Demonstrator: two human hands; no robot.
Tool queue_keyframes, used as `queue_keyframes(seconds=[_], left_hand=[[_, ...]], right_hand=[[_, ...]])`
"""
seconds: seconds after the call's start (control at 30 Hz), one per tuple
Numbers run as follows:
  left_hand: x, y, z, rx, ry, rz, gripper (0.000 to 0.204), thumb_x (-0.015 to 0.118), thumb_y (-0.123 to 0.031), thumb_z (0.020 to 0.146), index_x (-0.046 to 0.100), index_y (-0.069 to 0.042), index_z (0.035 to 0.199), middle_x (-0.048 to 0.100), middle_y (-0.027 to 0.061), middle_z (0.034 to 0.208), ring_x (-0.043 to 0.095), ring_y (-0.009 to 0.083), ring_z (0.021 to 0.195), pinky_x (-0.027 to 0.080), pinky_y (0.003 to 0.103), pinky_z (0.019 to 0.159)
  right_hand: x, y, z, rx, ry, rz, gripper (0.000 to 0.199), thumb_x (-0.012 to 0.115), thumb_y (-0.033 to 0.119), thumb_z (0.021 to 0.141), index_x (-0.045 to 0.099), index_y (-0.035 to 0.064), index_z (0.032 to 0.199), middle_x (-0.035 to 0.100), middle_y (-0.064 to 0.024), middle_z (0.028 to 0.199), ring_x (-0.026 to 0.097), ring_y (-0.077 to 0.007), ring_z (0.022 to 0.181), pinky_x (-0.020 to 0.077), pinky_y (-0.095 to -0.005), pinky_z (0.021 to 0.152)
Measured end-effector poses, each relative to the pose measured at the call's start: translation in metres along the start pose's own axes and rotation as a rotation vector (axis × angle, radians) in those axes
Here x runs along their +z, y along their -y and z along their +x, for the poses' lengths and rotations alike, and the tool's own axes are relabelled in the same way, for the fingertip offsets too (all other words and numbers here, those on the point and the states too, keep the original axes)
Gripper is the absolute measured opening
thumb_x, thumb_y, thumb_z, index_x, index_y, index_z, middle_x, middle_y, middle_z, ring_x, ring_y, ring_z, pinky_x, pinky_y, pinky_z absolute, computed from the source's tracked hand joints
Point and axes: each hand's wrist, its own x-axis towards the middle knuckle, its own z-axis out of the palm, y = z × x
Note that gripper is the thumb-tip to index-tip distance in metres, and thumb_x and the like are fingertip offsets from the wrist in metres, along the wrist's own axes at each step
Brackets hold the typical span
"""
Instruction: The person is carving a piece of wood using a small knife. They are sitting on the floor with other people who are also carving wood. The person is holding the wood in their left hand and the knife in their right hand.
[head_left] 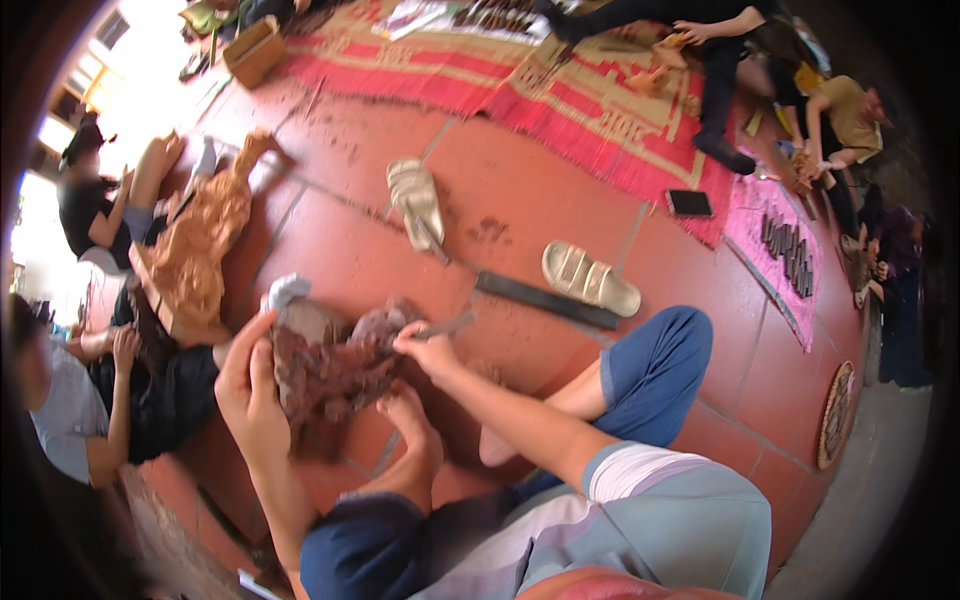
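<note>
Two bare hands work a dark reddish-brown wood carving (335, 365) that stands on the red tile floor (520, 215) at about eight o'clock in the view, braced by a bare foot (420, 430). At nine o'clock of it, the left hand (250, 385) has its grip clamped on the carving's edge. At three o'clock, the right hand (425, 345) is closed on a thin metal chisel (445, 326), tip on the wood.

Sandals (590, 278) beyond carving (335, 365); statue (200, 250) left.
</note>
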Motion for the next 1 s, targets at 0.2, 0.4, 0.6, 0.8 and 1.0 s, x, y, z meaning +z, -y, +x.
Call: queue_keyframes(seconds=[0.2, 0.4, 0.6, 0.8, 1.0], left_hand=[[-0.001, 0.007, 0.002, -0.014, 0.017, -0.043, 0.028, 0.049, -0.011, 0.095, 0.062, 0.007, 0.112, 0.065, 0.0084, 0.109, 0.057, 0.0125, 0.1, 0.04, 0.024, 0.09], [0.0, -0.002, -0.004, -0.133, -0.053, -0.194, 0.03, 0.047, -0.013, 0.096, 0.061, 0.006, 0.114, 0.064, 0.01, 0.11, 0.06, 0.0079, 0.087, 0.05, 0.019, 0.068], [0.015, -0.016, -0.002, 0.009, 0.022, -0.309, 0.033, 0.046, -0.015, 0.095, 0.059, 0.01, 0.113, 0.063, 0.0148, 0.111, 0.062, 0.0119, 0.091, 0.05, 0.022, 0.073], [0.01, -0.002, 0.001, -0.084, -0.069, -0.197, 0.032, 0.046, -0.014, 0.095, 0.059, 0.009, 0.114, 0.063, 0.0134, 0.11, 0.061, 0.0111, 0.09, 0.049, 0.021, 0.071], [0.008, -0.005, 0.0, -0.111, -0.042, -0.157, 0.031, 0.047, -0.012, 0.095, 0.059, 0.007, 0.115, 0.063, 0.0108, 0.109, 0.06, 0.0091, 0.087, 0.048, 0.02, 0.066]], right_hand=[[-0.002, 0.007, 0.004, 0.046, -0.007, -0.021, 0.014, 0.071, 0.0, 0.073, 0.062, 0.0086, 0.079, 0.06, 0.0012, 0.073, 0.053, -0.0076, 0.065, 0.0434, -0.0217, 0.06], [-0.007, 0.007, 0.0, 0.169, -0.048, 0.014, 0.013, 0.07, -0.003, 0.074, 0.062, 0.0062, 0.078, 0.062, -0.0009, 0.076, 0.057, -0.0082, 0.069, 0.0456, -0.02, 0.065], [-0.008, 0.011, -0.001, 0.098, -0.035, 0.056, 0.013, 0.069, -0.004, 0.074, 0.062, 0.0054, 0.077, 0.061, -0.0002, 0.075, 0.055, -0.0075, 0.067, 0.0446, -0.0209, 0.063], [-0.006, 0.008, 0.002, 0.109, -0.056, 0.082, 0.01, 0.07, -0.002, 0.074, 0.063, 0.0045, 0.078, 0.063, -0.0011, 0.076, 0.058, -0.0098, 0.071, 0.0464, -0.0224, 0.068], [-0.015, 0.006, 0.007, 0.041, -0.056, -0.097, 0.009, 0.072, 0.003, 0.073, 0.065, 0.007, 0.075, 0.062, 0.0011, 0.071, 0.055, -0.0083, 0.065, 0.0446, -0.0229, 0.06]])
